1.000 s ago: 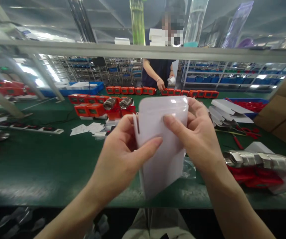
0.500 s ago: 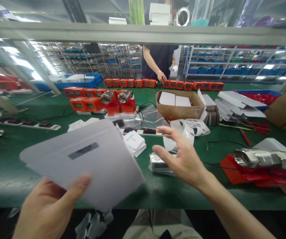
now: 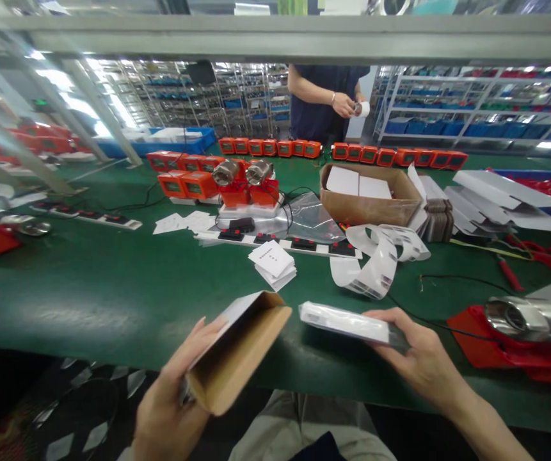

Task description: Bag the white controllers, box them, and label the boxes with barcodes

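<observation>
My left hand (image 3: pixel 174 390) is closed around a white cardboard box (image 3: pixel 241 349); its end is open toward me and shows the brown inside. To the right, my right hand (image 3: pixel 414 358) grips a flat white item in clear plastic wrap (image 3: pixel 345 321) by its right end. That wrapped item is held above the bench, a short way apart from the box. Beyond the box lies a small stack of printed white slips (image 3: pixel 274 262). A curled strip of labels (image 3: pixel 371 269) rests behind the wrapped item.
A power strip (image 3: pixel 299 246) crosses the bench. Behind it stand orange devices with metal fittings (image 3: pixel 249 186) and a carton (image 3: pixel 375 208). Flattened white boxes (image 3: pixel 486 205) and another metal-fitted device (image 3: pixel 519 326) are on the right. Across the bench, a person (image 3: pixel 323 102) holds a white roll.
The flat white box in my left hand is now opened up and turned end-on. My right hand has picked up the wrapped item from the bench. The person opposite has raised their hands together.
</observation>
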Motion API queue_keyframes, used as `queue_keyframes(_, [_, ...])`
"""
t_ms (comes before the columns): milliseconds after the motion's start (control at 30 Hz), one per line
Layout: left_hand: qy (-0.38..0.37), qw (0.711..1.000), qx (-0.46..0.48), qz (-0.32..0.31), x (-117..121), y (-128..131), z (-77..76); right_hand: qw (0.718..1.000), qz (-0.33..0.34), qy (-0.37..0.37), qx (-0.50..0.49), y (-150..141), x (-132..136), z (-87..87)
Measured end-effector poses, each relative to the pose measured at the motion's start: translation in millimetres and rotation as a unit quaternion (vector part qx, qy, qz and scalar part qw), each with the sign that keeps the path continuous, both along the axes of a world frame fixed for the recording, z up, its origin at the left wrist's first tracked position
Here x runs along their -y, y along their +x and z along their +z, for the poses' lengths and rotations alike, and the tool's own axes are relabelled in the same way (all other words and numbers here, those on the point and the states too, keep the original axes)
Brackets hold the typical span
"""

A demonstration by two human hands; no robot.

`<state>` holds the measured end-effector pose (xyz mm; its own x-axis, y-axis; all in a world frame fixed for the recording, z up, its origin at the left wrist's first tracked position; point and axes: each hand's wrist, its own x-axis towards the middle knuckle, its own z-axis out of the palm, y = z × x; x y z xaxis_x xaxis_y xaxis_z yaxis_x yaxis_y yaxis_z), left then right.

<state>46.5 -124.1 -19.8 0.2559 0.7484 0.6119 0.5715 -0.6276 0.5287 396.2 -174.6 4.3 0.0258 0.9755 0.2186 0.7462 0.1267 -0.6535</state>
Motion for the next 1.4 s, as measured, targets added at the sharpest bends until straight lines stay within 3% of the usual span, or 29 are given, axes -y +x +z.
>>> queue_keyframes(67, [0.015, 0.997, -0.049, -0.058, 7.8, 14.5, -3.3, 0.993, -0.1, -0.035, -0.048, -1.6, 11.9, 9.7])
queue_keyframes(167, [0.013, 0.979, -0.195, -0.06, 20.9, 35.0, -13.1, 0.955, -0.279, -0.03, -0.092, 3.1, 25.5, 24.1])
queue_keyframes(267, [-0.022, 0.936, -0.341, -0.085, 26.7, 50.1, -15.8, 0.92, -0.36, -0.042, -0.15, 8.9, 34.0, 32.7])
queue_keyframes(400, [-0.078, 0.897, -0.401, -0.171, 9.9, 60.8, 5.4, 0.881, -0.367, -0.079, -0.287, 3.4, 43.7, 29.0])
queue_keyframes(500, [-0.118, 0.865, -0.432, -0.228, -14.6, 69.0, 24.2, 0.84, -0.3, -0.134, -0.433, -12.2, 48.3, 16.1])
queue_keyframes(600, [-0.145, 0.841, -0.452, -0.26, -33.7, 77.3, 29.7, 0.821, -0.233, -0.194, -0.484, -27.9, 47.2, -0.1])
queue_keyframes(700, [-0.132, 0.853, -0.426, -0.271, -39.7, 80.8, 25.6, 0.821, -0.211, -0.222, -0.482, -32.3, 40.6, -13.8])
queue_keyframes(900, [-0.113, 0.884, -0.365, -0.27, -26.6, 79.9, 21.1, 0.822, -0.277, -0.176, -0.466, -23.9, 28.9, -29.2])
queue_keyframes(1033, [-0.099, 0.903, -0.342, -0.241, -17.7, 84.8, 13.7, 0.833, -0.293, -0.151, -0.445, -38.2, 29.3, -39.4])
queue_keyframes(1233, [-0.083, 0.907, -0.336, -0.24, -10.0, 90.2, 6.7, 0.898, -0.271, -0.124, -0.324, -69.4, 33.8, -39.8])
queue_keyframes(1333, [-0.076, 0.919, -0.314, -0.227, -7.0, 92.8, 9.4, 0.954, -0.239, -0.037, -0.175, -81.8, 40.5, -36.1])
queue_keyframes(1400, [-0.074, 0.925, -0.3, -0.218, -5.2, 95.6, 10.4, 0.976, -0.189, 0.025, -0.109, -91.8, 45.7, -36.5])
